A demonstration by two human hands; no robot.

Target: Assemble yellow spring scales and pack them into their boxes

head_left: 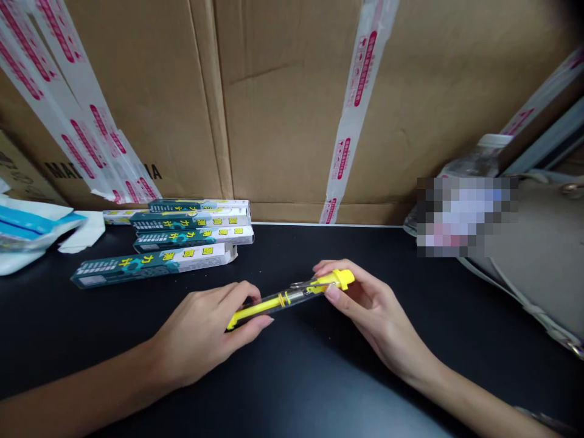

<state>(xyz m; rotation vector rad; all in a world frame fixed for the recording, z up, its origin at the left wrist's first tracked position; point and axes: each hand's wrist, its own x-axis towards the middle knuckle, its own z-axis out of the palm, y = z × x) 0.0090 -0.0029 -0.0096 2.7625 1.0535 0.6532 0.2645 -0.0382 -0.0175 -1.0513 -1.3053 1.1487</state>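
Observation:
A clear tubular spring scale (295, 297) with yellow inner parts is held slantwise above the black tabletop, its right end higher. My left hand (207, 325) is closed around the left end, thumb below and fingers above. My right hand (376, 310) grips the right end by the yellow cap (335, 280), between thumb and fingers. A thin metal piece shows along the tube near that cap. Behind my left hand lies a narrow printed carton (155, 266), its right end flap open.
Several similar cartons (194, 221) lie stacked behind it. A large taped cardboard box (283, 109) walls off the back. At the right stand a plastic bottle (486, 159) and a grey bag (542, 243). A blue-and-white packet (36, 228) lies at the left.

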